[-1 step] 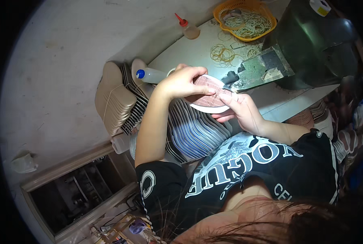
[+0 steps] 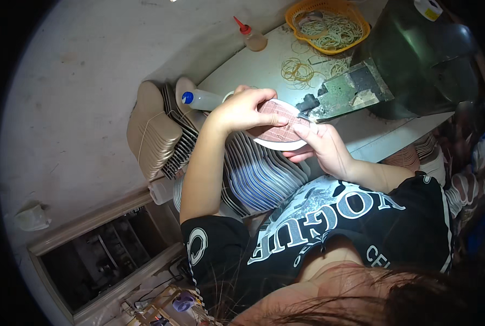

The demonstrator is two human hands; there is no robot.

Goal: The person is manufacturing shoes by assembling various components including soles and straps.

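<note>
Both my hands hold a shoe insole [image 2: 279,125] with a reddish-brown lined face and a white edge. My left hand [image 2: 248,111] grips its left end, thumb pressed flat on the brown face. From the right, my right hand [image 2: 329,151] pinches the other end, with its thumb on top and fingers curled below. The insole's far right edge is up against a small black part [image 2: 308,104] at the tip of a green machine arm [image 2: 351,92]. Whether that part touches the insole is hard to make out. Below lies a row of stacked insoles [image 2: 261,176] with white, blue and dark edges.
A banded stack of beige insoles [image 2: 153,130] stands left, beside a blue-capped bottle [image 2: 199,100]. Farther back are a red-tipped bottle [image 2: 254,41], a yellow basket [image 2: 291,23] of rubber bands and loose bands [image 2: 298,71]. The dark green machine body [image 2: 422,65] fills the right.
</note>
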